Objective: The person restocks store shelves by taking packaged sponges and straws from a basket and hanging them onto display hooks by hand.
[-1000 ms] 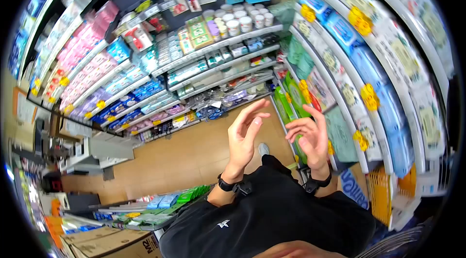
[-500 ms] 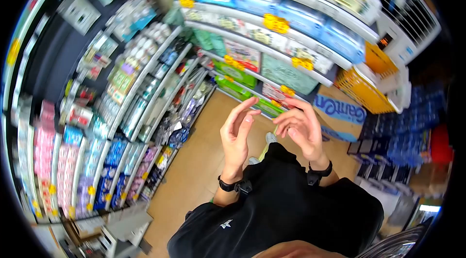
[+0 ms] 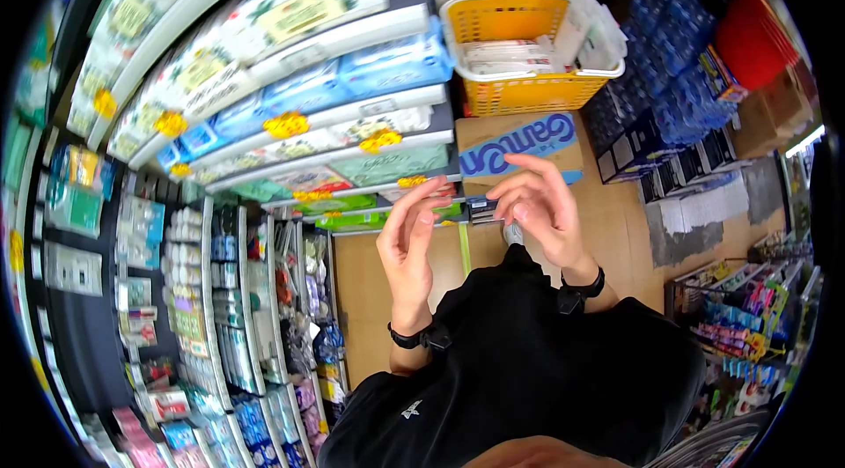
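Note:
My left hand (image 3: 407,252) is raised in front of my chest with its fingers curved and the thumb apart; it holds nothing. Facing it, my right hand (image 3: 552,220) has its fingers loosely bent and spread, also with nothing in it. The two hands are apart from each other. Each wrist wears a black band. Beyond my right hand stands a cardboard box (image 3: 563,144) with blue lettering. Above that box is a yellow shopping basket (image 3: 528,96) with white and reddish packages inside.
Shelves ahead hold blue tissue packs (image 3: 393,58) and white packs above yellow price tags. On the left, a rack (image 3: 211,292) carries many small goods. Shrink-wrapped bottles (image 3: 678,54) are stacked at right, near a red container (image 3: 753,36). Tan floor (image 3: 616,243) lies below.
My view has turned to the right, so the basket and box now stand nearer the middle and the left racks have swung down. Both hands keep about the same open pose.

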`<action>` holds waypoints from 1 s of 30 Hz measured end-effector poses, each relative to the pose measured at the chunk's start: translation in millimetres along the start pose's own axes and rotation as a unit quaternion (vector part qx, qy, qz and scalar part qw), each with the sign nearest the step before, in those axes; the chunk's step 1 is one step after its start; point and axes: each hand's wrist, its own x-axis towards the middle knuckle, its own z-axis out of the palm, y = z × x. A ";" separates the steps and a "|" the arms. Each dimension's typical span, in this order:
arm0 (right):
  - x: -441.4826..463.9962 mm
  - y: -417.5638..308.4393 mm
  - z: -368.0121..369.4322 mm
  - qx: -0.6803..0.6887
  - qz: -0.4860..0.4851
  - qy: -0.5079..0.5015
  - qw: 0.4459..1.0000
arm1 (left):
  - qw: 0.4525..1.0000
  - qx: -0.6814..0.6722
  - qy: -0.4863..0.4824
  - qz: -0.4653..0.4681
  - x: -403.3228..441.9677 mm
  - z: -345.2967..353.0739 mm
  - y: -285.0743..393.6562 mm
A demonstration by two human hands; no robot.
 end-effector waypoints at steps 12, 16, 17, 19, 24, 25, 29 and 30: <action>49.1 -3.3 -219.0 -0.101 -0.042 0.237 0.965 | 0.982 -0.025 -0.185 -0.020 120.4 178.0 -66.9; 65.1 15.4 -269.3 -0.304 -0.028 0.295 0.905 | 0.982 0.019 -0.190 0.019 145.6 220.7 -86.3; 70.2 19.9 -279.7 -0.304 -0.027 0.297 0.905 | 0.980 0.017 -0.200 -0.002 150.2 228.9 -89.8; 78.4 28.3 -298.1 -0.459 -0.010 0.322 0.828 | 0.976 0.021 -0.216 -0.020 159.2 241.6 -97.5; 97.9 42.2 -324.6 -0.504 0.033 0.300 0.809 | 0.976 0.015 -0.212 -0.044 177.3 262.8 -111.7; 100.5 43.0 -327.2 -0.487 0.055 0.285 0.824 | 0.977 0.009 -0.212 -0.032 179.6 264.9 -115.4; 105.5 51.7 -338.6 -0.478 0.070 0.294 0.825 | 0.978 0.017 -0.207 -0.033 187.1 269.2 -119.2; 106.2 50.1 -339.8 -0.474 0.044 0.297 0.828 | 0.978 0.019 -0.207 -0.030 188.5 269.6 -122.1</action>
